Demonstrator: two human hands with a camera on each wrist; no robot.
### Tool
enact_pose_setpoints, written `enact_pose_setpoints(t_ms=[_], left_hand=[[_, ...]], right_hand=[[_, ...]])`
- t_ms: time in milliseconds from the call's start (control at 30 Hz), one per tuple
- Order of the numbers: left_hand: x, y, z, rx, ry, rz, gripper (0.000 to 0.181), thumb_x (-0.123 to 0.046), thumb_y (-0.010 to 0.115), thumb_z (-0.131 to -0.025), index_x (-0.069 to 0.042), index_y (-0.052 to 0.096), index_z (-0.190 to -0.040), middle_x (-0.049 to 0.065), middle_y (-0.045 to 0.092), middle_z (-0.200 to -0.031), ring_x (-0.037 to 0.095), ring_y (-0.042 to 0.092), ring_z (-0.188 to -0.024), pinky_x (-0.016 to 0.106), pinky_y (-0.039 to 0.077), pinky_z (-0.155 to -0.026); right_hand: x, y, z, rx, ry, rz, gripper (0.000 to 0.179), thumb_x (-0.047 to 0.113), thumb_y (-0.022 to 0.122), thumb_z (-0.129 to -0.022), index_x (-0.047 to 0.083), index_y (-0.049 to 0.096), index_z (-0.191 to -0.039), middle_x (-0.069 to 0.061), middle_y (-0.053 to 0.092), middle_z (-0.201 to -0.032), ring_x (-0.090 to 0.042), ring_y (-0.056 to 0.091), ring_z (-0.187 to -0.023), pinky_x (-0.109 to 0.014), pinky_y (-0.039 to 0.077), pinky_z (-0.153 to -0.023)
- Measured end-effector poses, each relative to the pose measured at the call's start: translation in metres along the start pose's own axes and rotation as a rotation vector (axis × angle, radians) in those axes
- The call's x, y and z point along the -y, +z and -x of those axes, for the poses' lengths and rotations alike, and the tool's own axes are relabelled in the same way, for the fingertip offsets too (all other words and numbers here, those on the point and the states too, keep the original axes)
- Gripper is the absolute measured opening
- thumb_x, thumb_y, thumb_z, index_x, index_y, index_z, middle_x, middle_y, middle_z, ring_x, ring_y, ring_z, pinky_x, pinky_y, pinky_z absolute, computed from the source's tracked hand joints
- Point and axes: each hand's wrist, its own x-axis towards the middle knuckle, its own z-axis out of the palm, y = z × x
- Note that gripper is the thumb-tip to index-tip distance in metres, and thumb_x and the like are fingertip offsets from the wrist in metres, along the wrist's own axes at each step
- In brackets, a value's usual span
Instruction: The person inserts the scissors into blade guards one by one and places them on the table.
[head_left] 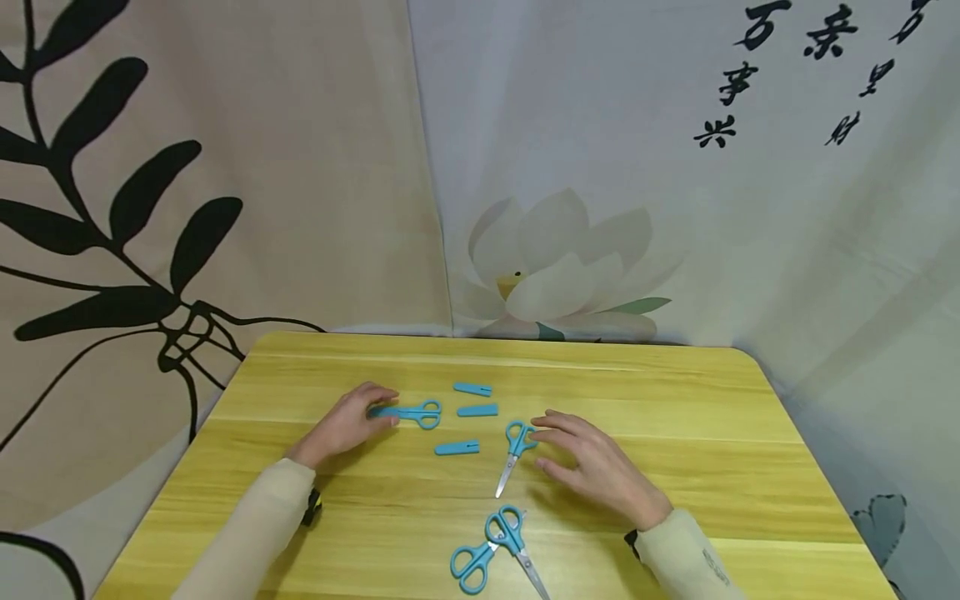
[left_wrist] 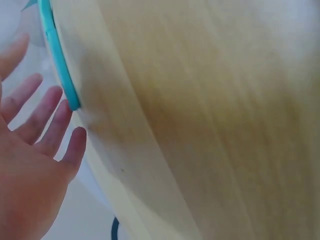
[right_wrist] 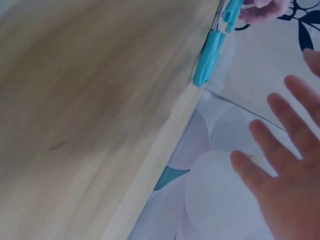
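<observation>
At the table's left, blue scissors (head_left: 427,413) lie with a blue cover over their blades. My left hand (head_left: 352,423) is at the covered end, thumb and fingers spread on either side of it. In the left wrist view, the left hand (left_wrist: 37,135) has extended fingers beside the blue cover (left_wrist: 64,75). My right hand (head_left: 588,458) hovers with loose fingers beside bare-bladed blue scissors (head_left: 516,446). The right wrist view shows the right hand (right_wrist: 285,155) with its fingers apart and blue scissors handles (right_wrist: 207,57) beyond them. Whether either hand touches the scissors is unclear.
Three loose blue blade covers, a far one (head_left: 472,389), a middle one (head_left: 477,410) and a near one (head_left: 457,448), lie mid-table. Closer to the front, two bare scissors overlap, one (head_left: 471,567) under the other (head_left: 513,542). A printed curtain (head_left: 315,167) hangs behind the wooden table (head_left: 675,400).
</observation>
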Motion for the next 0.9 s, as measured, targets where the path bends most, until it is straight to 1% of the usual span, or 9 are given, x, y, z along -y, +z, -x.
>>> enact_pose_setpoints(t_ms=[67, 167, 333, 433, 500, 633, 800, 900], left_hand=[[-0.005, 0.0, 0.004, -0.007, 0.008, 0.0, 0.055, -0.027, 0.076, -0.097, -0.002, 0.058, -0.143, 0.018, 0.055, -0.143, 0.04, 0.054, -0.131, 0.058, 0.045, -0.108], [-0.014, 0.0, 0.011, -0.02, 0.032, -0.003, 0.061, -0.033, 0.075, -0.098, -0.002, 0.055, -0.146, 0.019, 0.047, -0.152, 0.044, 0.047, -0.137, 0.063, 0.042, -0.109], [-0.028, 0.003, 0.022, -0.05, 0.061, -0.008, 0.065, -0.04, 0.072, -0.098, -0.004, 0.053, -0.149, 0.018, 0.038, -0.16, 0.046, 0.04, -0.143, 0.067, 0.038, -0.11], [-0.037, 0.007, 0.029, -0.064, 0.078, -0.013, 0.065, -0.04, 0.071, -0.099, -0.005, 0.052, -0.15, 0.018, 0.034, -0.163, 0.046, 0.037, -0.145, 0.068, 0.037, -0.11], [-0.042, 0.011, 0.033, -0.077, 0.093, -0.026, 0.064, -0.039, 0.071, -0.099, -0.006, 0.052, -0.15, 0.018, 0.033, -0.163, 0.046, 0.036, -0.146, 0.069, 0.037, -0.109], [-0.053, 0.015, 0.041, -0.107, 0.124, -0.018, 0.061, -0.034, 0.071, -0.099, -0.006, 0.052, -0.15, 0.017, 0.034, -0.163, 0.046, 0.036, -0.146, 0.07, 0.038, -0.108], [-0.065, 0.02, 0.049, -0.133, 0.152, 0.022, 0.06, -0.027, 0.073, -0.098, -0.005, 0.053, -0.149, 0.016, 0.036, -0.163, 0.047, 0.039, -0.144, 0.072, 0.039, -0.105], [-0.07, 0.023, 0.053, -0.139, 0.173, 0.043, 0.06, -0.025, 0.074, -0.097, -0.007, 0.053, -0.149, 0.015, 0.037, -0.162, 0.047, 0.041, -0.142, 0.073, 0.039, -0.104]], right_hand=[[-0.003, 0.001, -0.004, 0.034, -0.029, -0.026, 0.035, 0.026, 0.078, -0.095, 0.014, 0.073, -0.127, -0.001, 0.062, -0.143, -0.029, 0.05, -0.14, -0.05, 0.044, -0.111], [-0.005, 0.002, -0.01, 0.11, -0.042, -0.062, 0.038, 0.027, 0.075, -0.097, 0.013, 0.071, -0.132, -0.001, 0.06, -0.146, -0.03, 0.046, -0.144, -0.052, 0.041, -0.113], [-0.009, 0.005, -0.023, 0.23, -0.021, -0.107, 0.045, 0.027, 0.073, -0.099, 0.016, 0.065, -0.141, 0.002, 0.057, -0.15, -0.028, 0.04, -0.148, -0.054, 0.039, -0.115], [-0.011, 0.008, -0.03, 0.28, -0.02, -0.118, 0.046, 0.028, 0.074, -0.098, 0.017, 0.064, -0.142, 0.004, 0.057, -0.15, -0.027, 0.039, -0.149, -0.054, 0.038, -0.116], [-0.012, 0.01, -0.034, 0.309, -0.024, -0.122, 0.047, 0.029, 0.074, -0.098, 0.018, 0.063, -0.143, 0.004, 0.057, -0.149, -0.027, 0.039, -0.149, -0.053, 0.038, -0.116], [-0.015, 0.014, -0.041, 0.361, -0.031, -0.128, 0.048, 0.031, 0.073, -0.099, 0.018, 0.062, -0.144, 0.004, 0.058, -0.148, -0.027, 0.04, -0.148, -0.052, 0.037, -0.117], [-0.017, 0.021, -0.05, 0.418, -0.021, -0.137, 0.047, 0.033, 0.071, -0.099, 0.019, 0.063, -0.143, 0.001, 0.058, -0.149, -0.028, 0.041, -0.148, -0.053, 0.036, -0.117], [-0.019, 0.025, -0.053, 0.447, -0.011, -0.137, 0.047, 0.034, 0.071, -0.099, 0.021, 0.063, -0.143, -0.002, 0.057, -0.15, -0.028, 0.041, -0.147, -0.054, 0.036, -0.117]])
